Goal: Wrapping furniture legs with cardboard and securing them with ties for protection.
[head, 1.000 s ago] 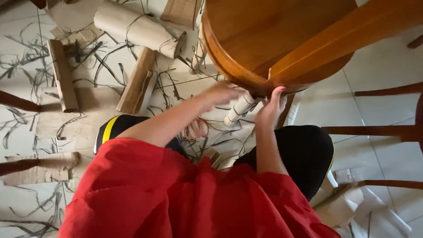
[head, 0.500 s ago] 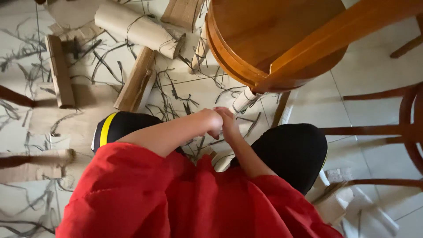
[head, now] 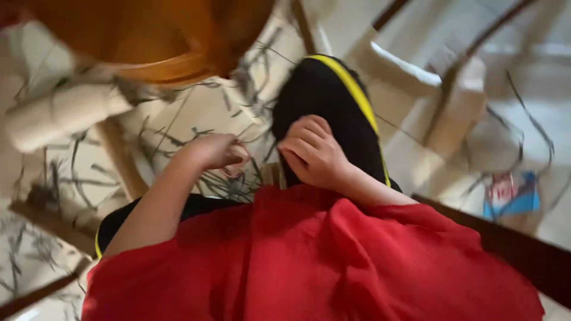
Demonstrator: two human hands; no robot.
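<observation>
The left hand [head: 217,151] hovers over the strap-littered floor [head: 196,113], fingers curled together around a small pale object [head: 239,159]; blur prevents identifying it. The right hand [head: 312,151] rests on the black trouser leg [head: 324,101], fingers bent and close together, holding nothing visible. A round wooden stool [head: 160,35] stands just beyond the left hand.

top: loose red garment [head: 333,261] | trousers [head: 321,101]: black (yellow side stripe)
</observation>
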